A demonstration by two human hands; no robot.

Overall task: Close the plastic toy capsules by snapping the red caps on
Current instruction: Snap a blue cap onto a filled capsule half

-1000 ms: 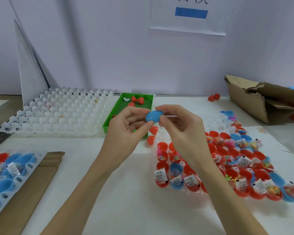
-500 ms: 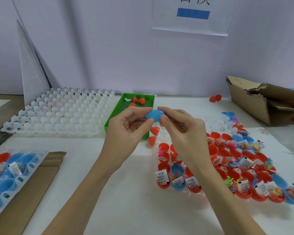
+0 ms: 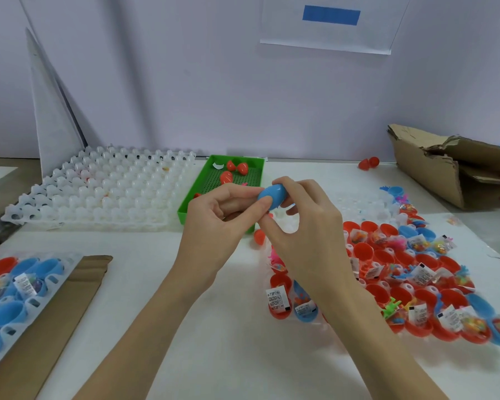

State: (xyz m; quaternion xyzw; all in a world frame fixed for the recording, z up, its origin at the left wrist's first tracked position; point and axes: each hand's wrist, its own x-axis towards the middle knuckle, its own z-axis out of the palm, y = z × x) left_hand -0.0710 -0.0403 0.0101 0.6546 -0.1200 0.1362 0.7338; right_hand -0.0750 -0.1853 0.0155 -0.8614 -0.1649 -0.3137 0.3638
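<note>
I pinch the blue capsule point(image 3: 272, 194) between my left hand point(image 3: 223, 226) and right hand point(image 3: 303, 226), both sets of fingers curled on it, above the green tray point(image 3: 191, 207) at twelve o'clock. I can't see a red cap here. I should press the halves squarely, keeping the seam level, not twisting.

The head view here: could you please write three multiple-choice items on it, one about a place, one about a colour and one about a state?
1. Where does the green tray lie?
A. right of the white moulded tray
B. inside the cardboard box
C. at the near table edge

2. What colour is the capsule being held?
A. red
B. blue
C. white

3. How is the capsule held?
A. left hand alone
B. lying loose
C. between both hands

Key: 1 A, the trays sit side by side; 2 B, its shell shows blue; 3 C, the right hand pinches it too.
</note>
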